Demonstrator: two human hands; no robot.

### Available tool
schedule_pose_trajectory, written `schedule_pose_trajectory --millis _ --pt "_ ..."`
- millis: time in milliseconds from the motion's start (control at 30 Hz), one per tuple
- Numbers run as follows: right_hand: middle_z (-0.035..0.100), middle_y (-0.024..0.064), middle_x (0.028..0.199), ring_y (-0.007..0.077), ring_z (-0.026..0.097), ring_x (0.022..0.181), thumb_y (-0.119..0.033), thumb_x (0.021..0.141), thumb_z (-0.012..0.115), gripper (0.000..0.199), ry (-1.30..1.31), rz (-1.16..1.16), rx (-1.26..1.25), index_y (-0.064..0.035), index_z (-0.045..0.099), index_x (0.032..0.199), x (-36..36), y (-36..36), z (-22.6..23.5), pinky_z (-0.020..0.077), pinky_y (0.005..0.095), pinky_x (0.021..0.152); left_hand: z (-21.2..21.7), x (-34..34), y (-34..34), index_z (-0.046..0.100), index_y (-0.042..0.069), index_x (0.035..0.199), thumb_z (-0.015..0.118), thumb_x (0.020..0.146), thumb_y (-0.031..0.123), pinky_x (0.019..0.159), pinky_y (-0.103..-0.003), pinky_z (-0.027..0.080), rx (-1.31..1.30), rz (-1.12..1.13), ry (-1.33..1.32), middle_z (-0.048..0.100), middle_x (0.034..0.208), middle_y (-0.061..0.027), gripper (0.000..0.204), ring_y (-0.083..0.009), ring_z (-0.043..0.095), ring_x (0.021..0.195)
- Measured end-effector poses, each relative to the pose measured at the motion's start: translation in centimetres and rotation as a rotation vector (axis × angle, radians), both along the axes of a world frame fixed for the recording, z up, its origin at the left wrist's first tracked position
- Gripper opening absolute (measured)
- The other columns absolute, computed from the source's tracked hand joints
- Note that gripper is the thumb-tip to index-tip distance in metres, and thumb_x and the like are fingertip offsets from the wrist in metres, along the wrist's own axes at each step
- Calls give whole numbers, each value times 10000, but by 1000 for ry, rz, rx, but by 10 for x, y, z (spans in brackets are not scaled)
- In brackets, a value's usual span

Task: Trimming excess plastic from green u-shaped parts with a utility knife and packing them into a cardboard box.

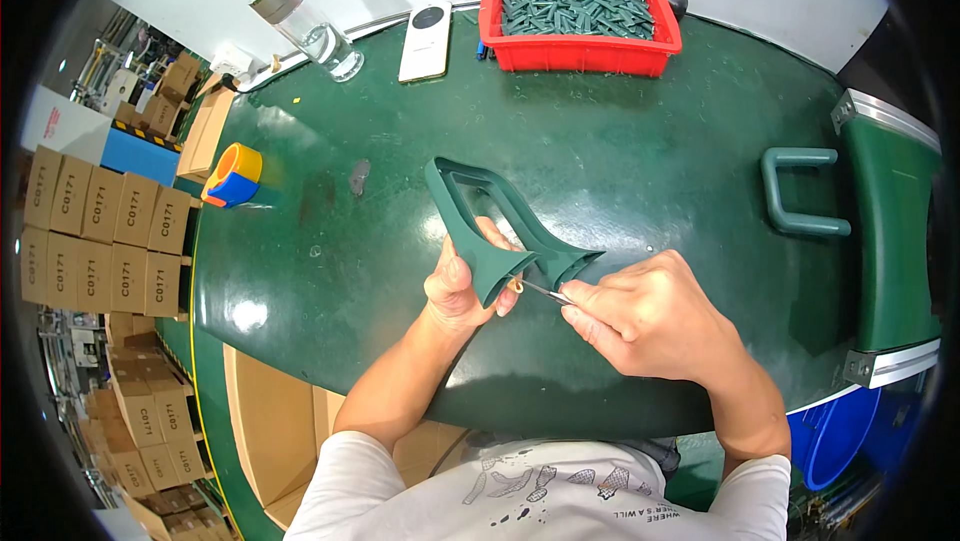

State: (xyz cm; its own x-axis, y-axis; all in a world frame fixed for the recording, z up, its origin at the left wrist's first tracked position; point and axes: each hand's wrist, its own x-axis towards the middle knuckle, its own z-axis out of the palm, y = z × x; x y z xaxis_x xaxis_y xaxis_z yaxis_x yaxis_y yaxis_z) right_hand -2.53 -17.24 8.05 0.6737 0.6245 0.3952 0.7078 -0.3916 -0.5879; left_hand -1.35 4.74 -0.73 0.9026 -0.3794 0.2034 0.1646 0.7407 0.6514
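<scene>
My left hand (458,283) is closed around one leg of a dark green plastic handle (482,253). The handle is U-shaped with two flared, hollow ends, and those ends point toward me and to the right. A slim metal blade (541,291) sticks out of my right hand (650,316), which pinches it between thumb and fingers. The blade's tip is at the edge of the nearer flared end, beside a fingertip of my left hand. Most of the blade's grip is hidden inside my fist.
A red bin (585,59) of small green strips stands at the back, near a phone (425,43) and a glass bottle (325,46). Tape rolls (233,176) lie left. Another green U-shaped handle (775,191) rests beside a green belt conveyor (885,231). Stacked cartons (100,201) stand left.
</scene>
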Motion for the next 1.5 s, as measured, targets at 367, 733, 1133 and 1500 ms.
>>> schedule_pose_trajectory --millis 367,733,1133,1500 --pt "539 74 498 250 562 454 -106 734 665 118 -24 -4 -35 -12 671 804 -2 0 4 413 359 397 -2 -1 1 527 -12 958 722 748 481 363 -233 436 -16 -19 6 595 695 -153 570 -163 569 529" --pt "504 48 494 191 537 431 -83 748 666 85 -146 -86 -128 -27 672 811 -3 -6 12 397 314 396 2 1 2 551 -4 935 728 738 311 399 -293 464 4 21 40 606 737 -173 412 -222 586 524" --pt "517 19 527 61 444 440 -116 900 556 214 579 -448 468 55 652 984 9 -40 -89 331 207 425 53 -72 87 546 -7 1034 723 782 95 620 -279 501 1126 848 -101 605 906 -88 324 -145 605 765" --pt "521 12 572 42 435 466 -157 925 550 257 591 -452 372 47 631 1059 14 -50 -101 322 182 430 -45 -291 246 580 -59 818 662 760 66 398 -263 466 1151 1647 1204 574 577 -85 160 -141 530 417"
